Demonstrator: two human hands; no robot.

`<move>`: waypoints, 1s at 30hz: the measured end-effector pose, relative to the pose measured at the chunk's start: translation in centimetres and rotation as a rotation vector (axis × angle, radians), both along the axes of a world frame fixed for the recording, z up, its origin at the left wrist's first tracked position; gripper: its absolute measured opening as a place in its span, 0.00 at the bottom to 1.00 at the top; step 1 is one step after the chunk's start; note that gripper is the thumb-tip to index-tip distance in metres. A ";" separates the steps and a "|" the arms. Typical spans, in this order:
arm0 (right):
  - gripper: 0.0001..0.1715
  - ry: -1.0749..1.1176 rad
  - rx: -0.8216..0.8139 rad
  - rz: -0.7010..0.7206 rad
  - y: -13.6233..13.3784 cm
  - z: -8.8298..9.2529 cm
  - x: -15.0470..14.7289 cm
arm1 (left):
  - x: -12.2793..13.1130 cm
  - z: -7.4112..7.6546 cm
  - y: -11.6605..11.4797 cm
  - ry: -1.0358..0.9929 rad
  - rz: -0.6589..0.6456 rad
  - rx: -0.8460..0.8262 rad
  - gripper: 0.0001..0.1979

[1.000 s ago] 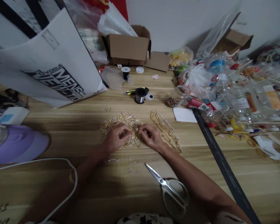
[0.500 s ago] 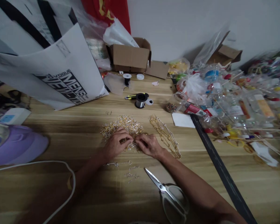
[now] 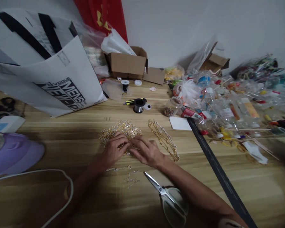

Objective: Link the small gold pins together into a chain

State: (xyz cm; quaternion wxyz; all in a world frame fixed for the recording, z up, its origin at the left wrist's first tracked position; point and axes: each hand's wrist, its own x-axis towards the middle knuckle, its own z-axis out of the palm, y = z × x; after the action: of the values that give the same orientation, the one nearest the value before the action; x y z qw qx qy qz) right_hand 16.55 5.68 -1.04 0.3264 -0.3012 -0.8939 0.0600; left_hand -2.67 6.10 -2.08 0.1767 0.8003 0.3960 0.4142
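Here, right hand (image 3: 148,152) at edge of pile (image 3: 127,127)

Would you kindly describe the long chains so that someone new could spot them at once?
On the wooden table, find the glittering heap at the right hand. The long chains lie just right of that heap. Unlike the heap's tangle, they stretch out roughly side by side in gold and silver strands.

Dim light, darkest at lower left (soft shadows on the tabletop (image 3: 80,136)), right edge blurry.
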 end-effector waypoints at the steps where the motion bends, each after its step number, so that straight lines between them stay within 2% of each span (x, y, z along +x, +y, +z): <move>1: 0.15 -0.040 -0.042 0.015 -0.2 0.1 -0.2 | 0.0 0.0 0.0 -0.003 0.005 0.005 0.08; 9: 0.13 -0.005 -0.239 0.046 -0.3 0.5 -0.5 | 0.3 -0.1 -0.2 -0.040 0.002 0.025 0.07; 14: 0.09 -0.048 -0.259 -0.006 -0.1 0.6 -0.4 | 0.5 0.2 -0.3 -0.090 -0.012 0.036 0.06; 17: 0.07 0.012 -0.267 -0.033 0.0 0.5 -0.6 | 0.7 0.4 -0.4 -0.130 -0.013 0.052 0.05; 23: 0.06 0.116 -0.367 0.009 0.1 0.4 -0.5 | 0.9 0.7 -0.5 -0.134 -0.018 0.094 0.05; 27: 0.07 0.058 -0.372 0.010 0.1 1.1 -0.3 | 0.9 0.7 -0.5 -0.126 -0.018 0.108 0.04; 30: 0.08 -0.041 -0.299 0.006 0.0 1.7 -0.2 | 1.0 0.7 -0.5 -0.122 -0.010 0.109 0.05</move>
State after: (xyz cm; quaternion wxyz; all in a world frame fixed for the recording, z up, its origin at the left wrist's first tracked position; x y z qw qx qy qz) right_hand 16.37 5.72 0.68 0.2596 -0.3450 -0.8823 0.1872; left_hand -1.69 5.57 -1.37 0.1588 0.7839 0.3574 0.4823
